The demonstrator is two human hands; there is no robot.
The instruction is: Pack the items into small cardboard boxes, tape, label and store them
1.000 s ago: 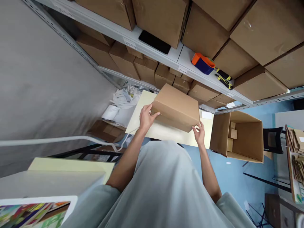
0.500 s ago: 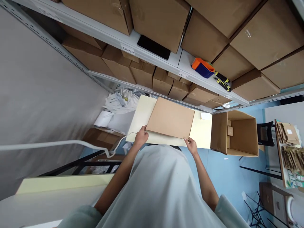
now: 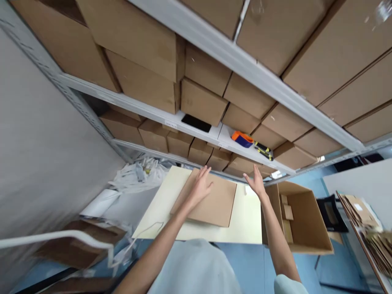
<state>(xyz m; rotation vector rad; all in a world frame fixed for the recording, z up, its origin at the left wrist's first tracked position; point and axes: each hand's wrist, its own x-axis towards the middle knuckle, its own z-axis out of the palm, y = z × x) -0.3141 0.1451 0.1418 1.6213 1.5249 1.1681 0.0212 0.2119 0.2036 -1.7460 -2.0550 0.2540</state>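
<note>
A flat brown cardboard box (image 3: 217,200) lies on the cream tabletop (image 3: 245,222). Over the box's left part is my left hand (image 3: 200,187), fingers stretched out and holding nothing; whether it touches the cardboard I cannot tell. To the right of the box, my right hand (image 3: 256,183) is raised with thumb and fingers apart, also holding nothing. Beyond it, on the shelf, are an orange and blue tape dispenser (image 3: 242,139) and two black and yellow utility knives (image 3: 262,150). A black flat object (image 3: 196,123) lies further left on that shelf.
Grey metal shelving (image 3: 116,97) full of cardboard boxes rises behind the table. A large open carton (image 3: 309,220) with small boxes inside stands at the right. White plastic bags (image 3: 142,175) are heaped at the left, and a white tube (image 3: 67,234) crosses the lower left.
Both hands have let go of the box's near edge and moved up and forward, fingers opening. The box stays on the table. My view has tilted up, showing more shelving.
</note>
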